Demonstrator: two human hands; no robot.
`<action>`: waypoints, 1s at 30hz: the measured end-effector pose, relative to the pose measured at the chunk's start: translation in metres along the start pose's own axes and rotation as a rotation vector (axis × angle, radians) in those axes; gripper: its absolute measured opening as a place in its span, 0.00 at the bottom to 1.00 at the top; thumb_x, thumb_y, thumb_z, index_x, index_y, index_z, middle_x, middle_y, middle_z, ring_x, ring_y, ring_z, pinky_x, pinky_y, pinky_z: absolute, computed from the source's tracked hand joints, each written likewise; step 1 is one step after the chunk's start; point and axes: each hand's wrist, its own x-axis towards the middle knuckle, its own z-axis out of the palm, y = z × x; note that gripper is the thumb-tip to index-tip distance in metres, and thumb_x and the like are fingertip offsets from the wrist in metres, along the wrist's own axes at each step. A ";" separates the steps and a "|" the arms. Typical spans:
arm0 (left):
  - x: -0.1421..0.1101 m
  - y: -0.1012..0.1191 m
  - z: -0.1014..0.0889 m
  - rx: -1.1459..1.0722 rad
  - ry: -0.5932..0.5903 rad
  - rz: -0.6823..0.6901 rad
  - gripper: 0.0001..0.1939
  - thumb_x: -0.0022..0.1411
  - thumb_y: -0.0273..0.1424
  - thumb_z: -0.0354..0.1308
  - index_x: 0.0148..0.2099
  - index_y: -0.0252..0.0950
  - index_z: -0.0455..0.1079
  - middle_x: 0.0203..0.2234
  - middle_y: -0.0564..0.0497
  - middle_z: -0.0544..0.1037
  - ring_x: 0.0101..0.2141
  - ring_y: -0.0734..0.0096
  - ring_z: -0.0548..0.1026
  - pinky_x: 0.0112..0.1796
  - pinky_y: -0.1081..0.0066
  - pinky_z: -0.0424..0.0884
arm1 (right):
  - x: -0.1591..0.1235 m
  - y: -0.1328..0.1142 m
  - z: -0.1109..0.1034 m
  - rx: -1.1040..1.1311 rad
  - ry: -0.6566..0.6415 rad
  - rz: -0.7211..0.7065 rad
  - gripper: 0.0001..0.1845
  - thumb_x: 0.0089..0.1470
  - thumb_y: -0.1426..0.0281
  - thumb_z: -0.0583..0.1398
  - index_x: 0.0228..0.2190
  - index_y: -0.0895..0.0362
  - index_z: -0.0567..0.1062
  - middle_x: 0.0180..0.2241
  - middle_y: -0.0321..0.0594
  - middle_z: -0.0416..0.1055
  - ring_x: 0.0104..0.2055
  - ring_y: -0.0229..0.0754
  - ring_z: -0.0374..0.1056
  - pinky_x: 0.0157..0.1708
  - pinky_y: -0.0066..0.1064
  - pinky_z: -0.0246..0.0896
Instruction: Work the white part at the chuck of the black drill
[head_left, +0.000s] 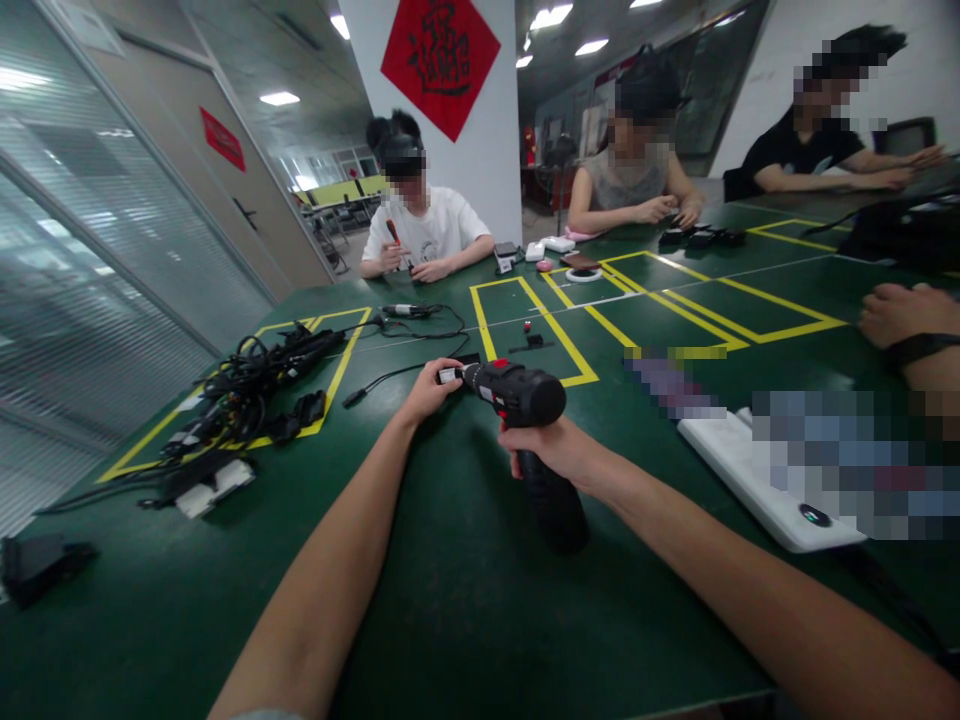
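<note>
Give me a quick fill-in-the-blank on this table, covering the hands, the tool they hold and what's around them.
The person's left hand clasps the front end of a black cordless drill with red accents, while the right hand wraps around its ____.
The dark green tabletop is marked with rectangles of ____ lines.
A tangle of black cables lies to the ____ of the drill in the head view.
A seated co-worker in a white T-shirt holds a red-handled ____.

Missing words: handle; yellow; left; screwdriver.

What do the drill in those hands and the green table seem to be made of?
The cordless drill looks like moulded plastic: black with red accents and a soft sheen. Its grip looks matte, perhaps rubberised, though the look leaves that open. The green tabletop looks like smooth painted or laminated board, faintly glossy. The yellow lines look like adhesive tape.
</note>
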 end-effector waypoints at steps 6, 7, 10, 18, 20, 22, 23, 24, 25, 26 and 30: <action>-0.001 0.002 -0.001 0.010 0.002 0.011 0.18 0.51 0.31 0.61 0.46 0.38 0.74 0.44 0.48 0.75 0.48 0.59 0.70 0.53 0.58 0.65 | 0.002 0.005 -0.001 -0.002 -0.006 -0.011 0.06 0.42 0.75 0.61 0.26 0.57 0.69 0.19 0.33 0.65 0.19 0.39 0.66 0.21 0.31 0.60; -0.001 0.002 -0.001 0.011 0.002 0.011 0.18 0.51 0.31 0.61 0.46 0.38 0.74 0.44 0.48 0.75 0.47 0.59 0.70 0.54 0.58 0.64 | 0.001 0.005 0.000 -0.004 -0.003 -0.013 0.06 0.42 0.75 0.61 0.26 0.57 0.69 0.19 0.33 0.65 0.19 0.39 0.66 0.21 0.31 0.59; -0.001 0.002 0.000 0.003 0.000 0.009 0.18 0.51 0.31 0.61 0.46 0.38 0.74 0.44 0.48 0.75 0.48 0.60 0.70 0.54 0.58 0.64 | 0.000 0.002 0.001 -0.020 -0.002 -0.013 0.05 0.41 0.74 0.61 0.26 0.57 0.69 0.19 0.33 0.65 0.19 0.39 0.66 0.21 0.31 0.59; 0.000 0.002 0.000 -0.002 0.010 -0.014 0.18 0.52 0.33 0.60 0.47 0.37 0.74 0.45 0.46 0.74 0.48 0.58 0.70 0.54 0.56 0.63 | 0.000 0.000 0.002 0.000 0.011 -0.013 0.05 0.41 0.75 0.61 0.25 0.57 0.68 0.18 0.32 0.64 0.18 0.38 0.66 0.20 0.31 0.59; 0.000 0.002 0.000 0.001 0.011 -0.011 0.18 0.53 0.33 0.59 0.47 0.38 0.74 0.45 0.47 0.73 0.48 0.58 0.70 0.55 0.57 0.63 | -0.001 -0.001 0.002 0.009 0.015 -0.012 0.05 0.41 0.75 0.61 0.25 0.57 0.68 0.19 0.31 0.64 0.17 0.38 0.66 0.20 0.30 0.60; 0.000 0.002 0.000 0.003 0.010 -0.014 0.17 0.53 0.33 0.59 0.47 0.38 0.74 0.45 0.47 0.73 0.48 0.59 0.70 0.54 0.57 0.63 | -0.001 -0.001 0.002 0.000 0.014 -0.014 0.05 0.42 0.75 0.61 0.25 0.57 0.69 0.19 0.31 0.65 0.18 0.38 0.66 0.21 0.30 0.60; 0.000 0.002 0.000 0.003 0.009 -0.019 0.17 0.53 0.33 0.59 0.47 0.38 0.74 0.44 0.48 0.74 0.47 0.59 0.70 0.54 0.58 0.64 | -0.001 -0.001 0.002 -0.011 0.011 -0.016 0.05 0.42 0.75 0.61 0.25 0.57 0.69 0.18 0.32 0.65 0.18 0.38 0.66 0.21 0.30 0.60; 0.001 0.001 0.000 0.000 0.006 -0.024 0.18 0.53 0.34 0.59 0.47 0.39 0.74 0.44 0.48 0.74 0.47 0.60 0.70 0.54 0.58 0.64 | -0.001 -0.001 0.002 -0.023 0.007 -0.018 0.04 0.42 0.75 0.61 0.25 0.57 0.69 0.18 0.32 0.65 0.18 0.38 0.66 0.21 0.30 0.61; 0.001 0.001 0.000 -0.003 0.002 -0.029 0.18 0.53 0.34 0.59 0.48 0.39 0.74 0.44 0.48 0.74 0.46 0.60 0.70 0.53 0.59 0.64 | -0.001 -0.001 0.002 -0.034 0.006 -0.020 0.04 0.43 0.75 0.60 0.24 0.57 0.69 0.18 0.32 0.65 0.18 0.38 0.66 0.21 0.30 0.61; 0.001 0.000 0.000 -0.006 0.000 -0.033 0.18 0.54 0.34 0.59 0.48 0.39 0.74 0.44 0.49 0.74 0.46 0.60 0.70 0.53 0.59 0.65 | -0.002 -0.001 0.002 -0.043 0.005 -0.019 0.03 0.43 0.75 0.60 0.24 0.57 0.69 0.17 0.32 0.65 0.18 0.38 0.66 0.21 0.30 0.61; 0.003 -0.004 0.001 -0.007 0.007 -0.039 0.18 0.54 0.34 0.59 0.48 0.39 0.74 0.45 0.49 0.74 0.47 0.60 0.70 0.54 0.59 0.64 | -0.002 -0.002 0.001 -0.033 0.008 -0.008 0.05 0.43 0.75 0.61 0.25 0.58 0.69 0.18 0.32 0.65 0.18 0.38 0.66 0.21 0.30 0.60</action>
